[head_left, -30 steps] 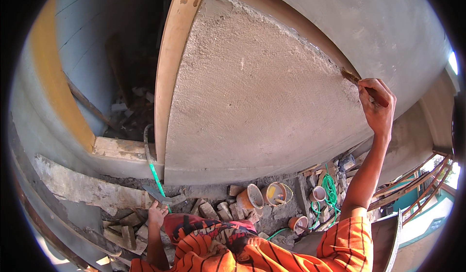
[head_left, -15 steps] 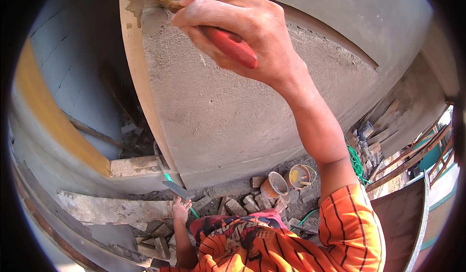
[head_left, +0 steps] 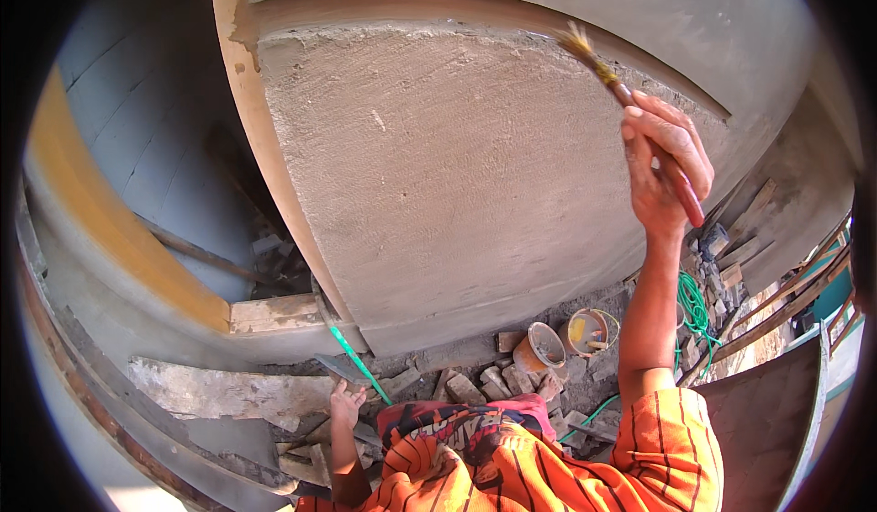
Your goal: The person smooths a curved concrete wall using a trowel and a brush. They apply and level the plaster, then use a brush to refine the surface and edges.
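My right hand (head_left: 671,160) is raised at the upper right, its fingers closed around the reddish handle of a paintbrush (head_left: 623,94). The brush's frayed yellowish bristles point up and left, at the top edge of the rough plaster wall (head_left: 457,165); whether they touch it I cannot tell. Just above runs a long recessed groove (head_left: 384,5) below smoother grey plaster. Low at the left, my left hand (head_left: 345,406) grips a flat grey plastering trowel (head_left: 342,369), held well away from the wall. Its handle is hidden by my fingers.
A pale wooden door frame (head_left: 274,165) borders the wall beside a dark opening. Two buckets (head_left: 541,348) and loose bricks (head_left: 464,390) lie at the wall's foot. A green hose (head_left: 358,355) runs near my left hand; more is coiled (head_left: 694,304) at right, by leaning planks (head_left: 776,297).
My right hand has swept the brush from the groove's left end, by the door frame, far to the right and somewhat down. My left hand, still with the trowel, has shifted only slightly.
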The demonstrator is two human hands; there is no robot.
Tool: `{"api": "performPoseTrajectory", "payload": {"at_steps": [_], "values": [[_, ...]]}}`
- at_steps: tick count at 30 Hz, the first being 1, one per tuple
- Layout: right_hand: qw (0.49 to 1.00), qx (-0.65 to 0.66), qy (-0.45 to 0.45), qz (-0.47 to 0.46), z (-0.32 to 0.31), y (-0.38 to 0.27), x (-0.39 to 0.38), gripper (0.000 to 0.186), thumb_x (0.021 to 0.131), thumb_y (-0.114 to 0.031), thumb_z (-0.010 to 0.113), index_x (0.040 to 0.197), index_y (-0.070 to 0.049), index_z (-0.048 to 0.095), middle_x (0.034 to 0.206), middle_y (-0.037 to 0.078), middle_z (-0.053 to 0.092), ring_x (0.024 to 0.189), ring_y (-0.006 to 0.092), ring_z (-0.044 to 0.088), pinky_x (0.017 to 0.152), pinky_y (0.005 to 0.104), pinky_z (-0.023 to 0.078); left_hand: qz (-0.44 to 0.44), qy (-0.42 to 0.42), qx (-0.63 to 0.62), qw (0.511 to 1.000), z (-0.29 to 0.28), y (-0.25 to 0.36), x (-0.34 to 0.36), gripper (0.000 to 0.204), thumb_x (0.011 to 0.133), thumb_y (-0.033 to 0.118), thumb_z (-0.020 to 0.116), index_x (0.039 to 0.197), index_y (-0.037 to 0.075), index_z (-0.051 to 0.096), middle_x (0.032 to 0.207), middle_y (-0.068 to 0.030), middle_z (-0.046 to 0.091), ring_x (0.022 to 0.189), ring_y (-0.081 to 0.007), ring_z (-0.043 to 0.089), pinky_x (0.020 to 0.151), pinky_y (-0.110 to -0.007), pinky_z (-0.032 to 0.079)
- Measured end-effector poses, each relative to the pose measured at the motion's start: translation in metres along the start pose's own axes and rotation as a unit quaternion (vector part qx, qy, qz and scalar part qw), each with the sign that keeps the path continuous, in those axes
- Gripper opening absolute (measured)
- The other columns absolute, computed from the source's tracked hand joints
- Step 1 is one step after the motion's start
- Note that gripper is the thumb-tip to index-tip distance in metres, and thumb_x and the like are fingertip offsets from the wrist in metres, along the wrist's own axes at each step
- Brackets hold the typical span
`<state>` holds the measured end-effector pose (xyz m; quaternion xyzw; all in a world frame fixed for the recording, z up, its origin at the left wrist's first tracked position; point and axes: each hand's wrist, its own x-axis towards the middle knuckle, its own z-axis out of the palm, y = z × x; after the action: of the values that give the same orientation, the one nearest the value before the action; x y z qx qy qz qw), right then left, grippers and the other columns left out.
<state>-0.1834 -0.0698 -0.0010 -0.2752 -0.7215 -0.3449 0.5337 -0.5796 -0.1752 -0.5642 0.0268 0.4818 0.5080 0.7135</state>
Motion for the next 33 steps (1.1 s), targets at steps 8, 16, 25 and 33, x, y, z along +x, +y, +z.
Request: {"api": "performPoseTrajectory", "payload": {"at_steps": [8,16,25,33], "values": [[0.963,0.239,-0.061,-0.105,0.145,-0.092,0.055,0.022,0.074,-0.009,0.064,0.094,-0.016,0.063,0.107,0.006,0.065,0.099,0.0249,0.063,0.082,0.0345,0.054,0.037,-0.100,0.007,0.994,0.057,0.007,0.012,0.027,0.089,0.028,0.057,0.112,0.015,0.050,0.105,-0.0034,0.060,0.088,-0.0250,0.061,0.073,-0.037,0.049],[0.986,0.147,-0.047,-0.070,0.096,-0.007,0.044,0.019,0.077,0.001,0.067,0.092,-0.011,0.069,0.103,0.006,0.067,0.091,0.0199,0.067,0.076,0.0302,0.057,0.001,-0.066,0.054,0.996,0.022,-0.020,0.003,0.032,0.091,0.036,0.055,0.115,0.015,0.052,0.107,-0.0035,0.060,0.087,-0.0244,0.059,0.073,-0.037,0.049],[0.997,-0.028,-0.062,0.048,-0.061,0.141,-0.028,0.014,0.083,-0.004,0.066,0.095,-0.011,0.069,0.104,0.004,0.068,0.091,0.0153,0.067,0.077,0.0282,0.058,-0.047,-0.012,0.117,0.992,0.022,-0.011,-0.005,0.035,0.090,0.036,0.054,0.118,0.015,0.048,0.111,-0.0047,0.056,0.090,-0.0261,0.057,0.074,-0.037,0.048],[0.973,-0.077,0.087,0.198,-0.155,0.236,-0.096,0.013,0.085,-0.001,0.065,0.097,-0.004,0.067,0.101,0.005,0.068,0.093,0.0119,0.064,0.083,0.0252,0.053,-0.050,-0.044,0.132,0.989,0.067,-0.010,-0.001,0.030,0.092,0.032,0.051,0.117,0.015,0.048,0.112,-0.0046,0.057,0.092,-0.0277,0.058,0.076,-0.039,0.048]]}}
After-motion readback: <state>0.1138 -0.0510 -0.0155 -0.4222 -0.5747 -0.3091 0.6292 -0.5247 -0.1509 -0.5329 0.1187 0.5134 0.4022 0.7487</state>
